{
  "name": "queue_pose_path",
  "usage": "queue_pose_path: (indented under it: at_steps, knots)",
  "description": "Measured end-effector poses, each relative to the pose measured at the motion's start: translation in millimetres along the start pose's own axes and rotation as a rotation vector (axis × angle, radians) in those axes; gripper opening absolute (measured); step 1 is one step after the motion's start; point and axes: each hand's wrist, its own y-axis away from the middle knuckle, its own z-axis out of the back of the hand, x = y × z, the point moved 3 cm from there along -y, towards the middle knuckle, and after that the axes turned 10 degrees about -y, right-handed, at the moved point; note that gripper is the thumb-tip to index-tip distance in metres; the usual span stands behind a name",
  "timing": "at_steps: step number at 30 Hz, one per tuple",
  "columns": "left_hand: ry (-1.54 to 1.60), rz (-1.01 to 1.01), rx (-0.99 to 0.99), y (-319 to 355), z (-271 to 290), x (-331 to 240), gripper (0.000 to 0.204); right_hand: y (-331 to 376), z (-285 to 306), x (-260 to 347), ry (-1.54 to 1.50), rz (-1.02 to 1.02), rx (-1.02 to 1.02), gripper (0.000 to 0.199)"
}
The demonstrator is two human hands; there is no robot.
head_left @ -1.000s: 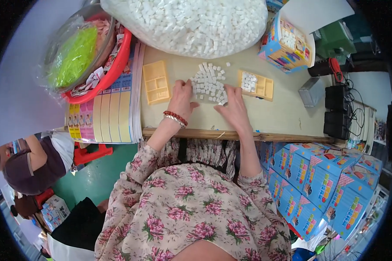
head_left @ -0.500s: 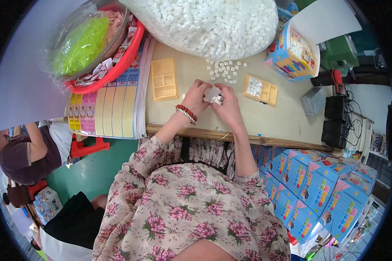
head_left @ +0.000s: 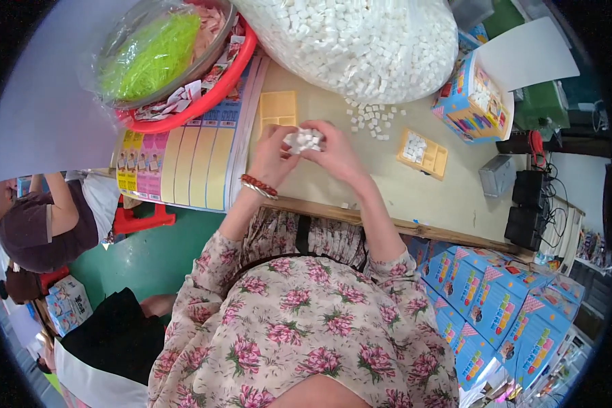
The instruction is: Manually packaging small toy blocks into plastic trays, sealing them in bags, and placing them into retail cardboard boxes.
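Evidently, your left hand (head_left: 274, 154) and right hand (head_left: 333, 155) were together, clamped on a cluster of white cubes (head_left: 309, 141) above the left half of the desk (head_left: 377, 182), the cluster showing no clear long axis or direction. A yellow tray (head_left: 279, 106) lay just beyond your left hand, the nearer one, its visible sides running toward the desk's far edge, its near end hidden. A second tray (head_left: 434, 160), partly filled, pointed lengthwise toward the desk's right edge, angled slightly frontward.
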Motion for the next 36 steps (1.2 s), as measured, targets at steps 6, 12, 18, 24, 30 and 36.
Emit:
queue_pose_path:
  at_steps: [6, 12, 18, 24, 30, 36]
  knots:
    - [-0.147, 0.019, -0.035, -3, 24, 30, 0.044, -33, -31, -7, 0.076, 0.049, 0.066, 0.043]
    - [-0.107, 0.047, -0.084, -21, 28, 28, 0.040, -50, -26, 9, 0.089, 0.074, 0.027, 0.037]
    - [-0.083, -0.116, -0.166, -67, 39, 31, 0.041, -84, -14, 20, 0.016, 0.091, 0.000, 0.036]
    - [-0.159, -0.105, -0.038, -91, 25, 57, 0.040, -92, -24, 3, 0.148, 0.242, -0.165, 0.035]
    - [-0.114, -0.086, -0.011, -75, 16, 53, 0.037, -68, -13, 3, 0.290, 0.337, -0.151, 0.029]
    - [0.064, -0.117, -0.015, -31, 4, 19, 0.029, -14, 15, 7, 0.275, 0.320, -0.123, 0.027]
